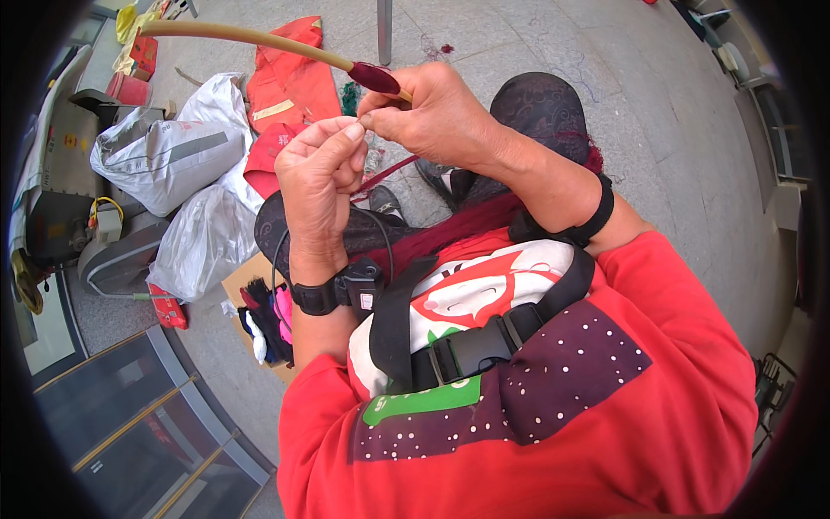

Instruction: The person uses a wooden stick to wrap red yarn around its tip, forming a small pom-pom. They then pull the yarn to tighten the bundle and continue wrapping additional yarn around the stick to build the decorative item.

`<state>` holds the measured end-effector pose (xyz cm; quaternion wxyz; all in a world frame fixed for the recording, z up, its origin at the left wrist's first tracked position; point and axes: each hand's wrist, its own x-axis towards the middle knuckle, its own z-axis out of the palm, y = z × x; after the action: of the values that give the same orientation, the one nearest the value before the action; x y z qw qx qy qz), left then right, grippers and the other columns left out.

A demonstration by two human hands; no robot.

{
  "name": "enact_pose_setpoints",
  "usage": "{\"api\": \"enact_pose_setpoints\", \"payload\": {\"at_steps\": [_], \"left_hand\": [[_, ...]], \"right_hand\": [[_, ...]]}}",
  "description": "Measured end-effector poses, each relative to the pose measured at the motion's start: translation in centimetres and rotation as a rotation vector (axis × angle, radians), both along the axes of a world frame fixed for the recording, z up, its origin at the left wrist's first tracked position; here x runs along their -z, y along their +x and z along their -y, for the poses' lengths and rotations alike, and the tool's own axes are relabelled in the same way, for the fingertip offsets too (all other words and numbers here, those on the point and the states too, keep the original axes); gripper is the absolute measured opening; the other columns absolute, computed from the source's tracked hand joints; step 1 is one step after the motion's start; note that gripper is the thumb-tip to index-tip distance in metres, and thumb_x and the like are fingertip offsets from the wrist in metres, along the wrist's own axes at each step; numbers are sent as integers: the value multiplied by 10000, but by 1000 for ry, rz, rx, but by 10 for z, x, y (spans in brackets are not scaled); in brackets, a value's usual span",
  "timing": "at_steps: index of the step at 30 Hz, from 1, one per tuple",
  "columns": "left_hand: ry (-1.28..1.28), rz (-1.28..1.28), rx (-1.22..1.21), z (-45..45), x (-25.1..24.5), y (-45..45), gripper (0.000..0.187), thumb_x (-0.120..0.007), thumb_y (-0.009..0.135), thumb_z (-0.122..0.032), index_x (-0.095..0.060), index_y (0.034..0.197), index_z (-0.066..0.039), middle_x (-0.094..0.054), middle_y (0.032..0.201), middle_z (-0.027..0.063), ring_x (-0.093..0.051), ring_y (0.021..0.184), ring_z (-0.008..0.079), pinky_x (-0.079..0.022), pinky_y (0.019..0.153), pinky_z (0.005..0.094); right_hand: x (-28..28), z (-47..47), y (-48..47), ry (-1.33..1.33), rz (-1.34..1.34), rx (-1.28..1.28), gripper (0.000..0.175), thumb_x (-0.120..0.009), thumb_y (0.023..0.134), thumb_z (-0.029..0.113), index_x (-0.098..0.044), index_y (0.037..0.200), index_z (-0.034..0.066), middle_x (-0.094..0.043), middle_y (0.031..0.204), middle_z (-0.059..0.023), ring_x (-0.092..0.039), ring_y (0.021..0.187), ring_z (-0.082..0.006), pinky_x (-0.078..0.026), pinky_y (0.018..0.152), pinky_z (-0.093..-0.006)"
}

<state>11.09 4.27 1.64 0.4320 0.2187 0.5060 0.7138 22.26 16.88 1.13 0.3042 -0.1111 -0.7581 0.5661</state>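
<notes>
A curved wooden rod [246,34] slants across the top, with dark red yarn [375,78] wound in a thick band near its right end. My right hand [441,117] grips that end in its bent fingers. My left hand [324,156] is raised beside it, thumb and forefinger pinched together. The fingertips of both hands meet just below the band; whatever thin thing is between them is too small to make out. A long hank of dark red yarn [447,233] lies across my lap, and a strand of it stretches forward between my knees.
On the left are white woven sacks [188,156], a clear plastic bag [204,240] and a cardboard box [243,276] holding coloured yarn bundles. Red cloth [295,71] lies on the tiled floor ahead, near a metal leg [384,32]. Yarn scraps [446,48] are scattered there.
</notes>
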Motion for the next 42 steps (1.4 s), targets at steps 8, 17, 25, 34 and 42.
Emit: {"api": "enact_pose_setpoints", "payload": {"at_steps": [8, 17, 25, 34, 42], "left_hand": [[-103, -114, -15, 0, -1, 3, 112, -616, 819, -27, -612, 904, 46, -543, 621, 37, -394, 448, 37, -245, 386, 162], [-160, -175, -5, 0, -7, 10, 118, -619, 825, -48, -609, 902, 42, -536, 606, 31, -405, 463, 38, -244, 398, 162], [36, 111, 189, 6, 0, -5, 149, -580, 875, -62, -571, 964, 58, -508, 620, 43, -310, 426, 29, -225, 380, 173], [142, 311, 336, 2, 11, -16, 186, -532, 913, -91, -548, 992, 77, -484, 621, 41, -251, 408, 19, -216, 372, 172], [97, 275, 309, 3, 10, -15, 214, -544, 904, -77, -544, 1045, 84, -484, 626, 40, -266, 413, 20, -221, 373, 165]], "right_hand": [[-3, -6, 2, -150, 98, -121, 103, -597, 815, 39, -650, 854, -40, -586, 672, -12, -526, 613, -64, -428, 553, -228], [-5, -10, -1, -173, 20, -108, 184, -559, 791, 78, -658, 897, -34, -614, 688, -61, -540, 647, -90, -442, 584, -264], [-3, -7, 3, -173, 27, -190, 137, -583, 829, 53, -642, 940, 0, -509, 668, 41, -450, 610, -22, -347, 521, -210], [0, -5, 3, 11, -104, -155, 93, -619, 808, 52, -627, 882, -3, -571, 675, 24, -509, 621, -29, -416, 545, -206], [2, -11, 3, 250, -36, -112, 131, -648, 785, 60, -630, 896, -7, -586, 641, -32, -523, 574, -57, -421, 507, -226]]}}
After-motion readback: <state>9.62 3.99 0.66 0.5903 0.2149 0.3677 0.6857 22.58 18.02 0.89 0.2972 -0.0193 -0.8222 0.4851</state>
